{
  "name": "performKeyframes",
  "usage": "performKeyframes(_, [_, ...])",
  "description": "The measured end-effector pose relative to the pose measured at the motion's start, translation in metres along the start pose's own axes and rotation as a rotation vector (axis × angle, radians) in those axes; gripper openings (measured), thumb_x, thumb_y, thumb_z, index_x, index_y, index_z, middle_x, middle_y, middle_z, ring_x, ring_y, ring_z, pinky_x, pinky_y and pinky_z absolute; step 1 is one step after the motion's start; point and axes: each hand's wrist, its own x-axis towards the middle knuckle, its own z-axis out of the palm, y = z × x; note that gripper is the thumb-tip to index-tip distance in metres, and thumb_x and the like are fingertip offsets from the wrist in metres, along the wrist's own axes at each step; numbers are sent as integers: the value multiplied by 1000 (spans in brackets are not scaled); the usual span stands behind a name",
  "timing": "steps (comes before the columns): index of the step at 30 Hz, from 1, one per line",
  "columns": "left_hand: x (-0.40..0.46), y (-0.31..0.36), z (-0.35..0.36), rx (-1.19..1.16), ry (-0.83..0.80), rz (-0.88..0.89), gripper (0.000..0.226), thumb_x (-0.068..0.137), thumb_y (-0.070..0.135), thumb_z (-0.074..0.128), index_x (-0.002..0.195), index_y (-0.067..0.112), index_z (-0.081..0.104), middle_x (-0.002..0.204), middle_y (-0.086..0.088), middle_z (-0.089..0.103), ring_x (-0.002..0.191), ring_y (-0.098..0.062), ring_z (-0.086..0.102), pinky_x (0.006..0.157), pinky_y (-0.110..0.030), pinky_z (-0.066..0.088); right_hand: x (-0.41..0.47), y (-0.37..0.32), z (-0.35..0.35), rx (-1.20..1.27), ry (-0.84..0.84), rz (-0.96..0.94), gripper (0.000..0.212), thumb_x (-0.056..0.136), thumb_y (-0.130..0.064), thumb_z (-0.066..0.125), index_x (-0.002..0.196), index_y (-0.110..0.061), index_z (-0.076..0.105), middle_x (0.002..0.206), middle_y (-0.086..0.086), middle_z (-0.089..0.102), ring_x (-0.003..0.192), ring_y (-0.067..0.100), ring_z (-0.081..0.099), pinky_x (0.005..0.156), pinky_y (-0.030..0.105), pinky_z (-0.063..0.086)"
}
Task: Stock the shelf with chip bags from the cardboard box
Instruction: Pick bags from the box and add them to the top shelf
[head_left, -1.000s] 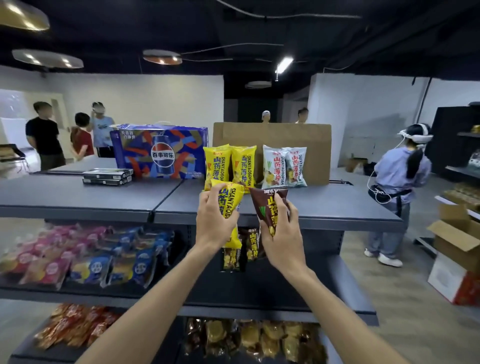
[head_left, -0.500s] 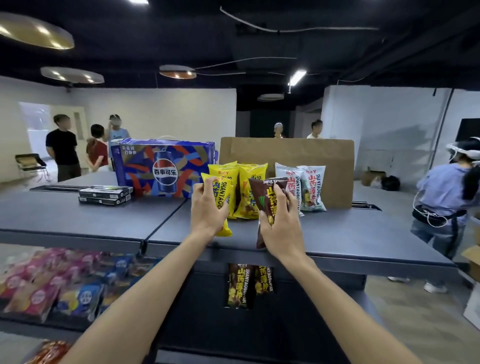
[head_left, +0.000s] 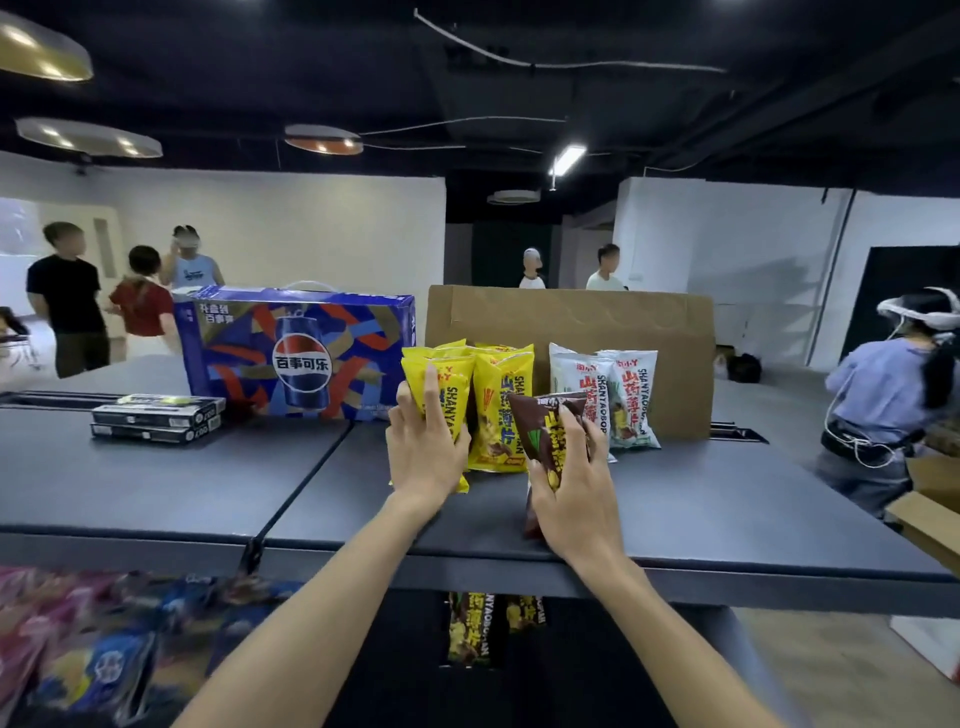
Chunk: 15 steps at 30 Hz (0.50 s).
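My left hand (head_left: 425, 453) grips a yellow chip bag (head_left: 447, 395) upright on the dark top shelf (head_left: 727, 499), right in front of the other yellow bags (head_left: 503, 410). My right hand (head_left: 571, 483) holds a brown chip bag (head_left: 545, 431) upright a little nearer the shelf's front edge. Two white chip bags (head_left: 623, 395) lean against a brown cardboard sheet (head_left: 571, 322) at the back. More brown bags (head_left: 470, 629) hang under the shelf.
A blue Pepsi carton (head_left: 296, 353) stands left of the chip bags, with two flat dark boxes (head_left: 156, 418) further left. Snack packs (head_left: 78, 649) fill the lower left shelf. A person with a headset (head_left: 893, 395) stands at the right near open cardboard boxes (head_left: 930, 499). Other people stand far behind.
Both hands rose from below the shelf edge and moved forward onto the top shelf, carrying the yellow and brown bags up to the row of standing bags.
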Motion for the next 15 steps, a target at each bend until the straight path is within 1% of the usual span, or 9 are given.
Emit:
performKeyframes(2, [-4, -2, 5, 25, -32, -14, 99, 82, 38, 65, 153, 23, -1, 147, -22, 21, 119, -40, 41, 88, -48, 46, 0, 1, 2, 7, 17, -5, 65, 93, -26, 60, 147, -33, 24, 150, -4, 21, 129, 25, 44, 93, 45, 53])
performKeyframes(4, [-6, -2, 8, 15, -48, -36, 104, 82, 38, 66, 153, 24, -9, 150, -23, 17, 121, -41, 40, 89, -50, 46, -1, 0, 2, 7, 34, -8, 65, 93, -25, 61, 147, -32, 24, 149, -2, 22, 130, 25, 43, 94, 47, 52])
performKeyframes(9, [-9, -4, 7, -8, -102, -99, 104, 87, 44, 60, 151, 24, -20, 151, -24, 13, 122, -44, 39, 95, -51, 43, -11, -3, 2, 0, 44, -3, 64, 94, -27, 59, 147, -33, 23, 149, -4, 20, 130, 26, 43, 90, 47, 54])
performKeyframes(15, [-13, -8, -3, -45, -156, -90, 100, 91, 45, 55, 149, 24, -24, 154, -23, 4, 124, -45, 36, 98, -53, 39, -30, -15, -10, 33, 68, -3, 63, 95, -26, 60, 146, -35, 24, 148, -7, 20, 125, 23, 47, 85, 41, 58])
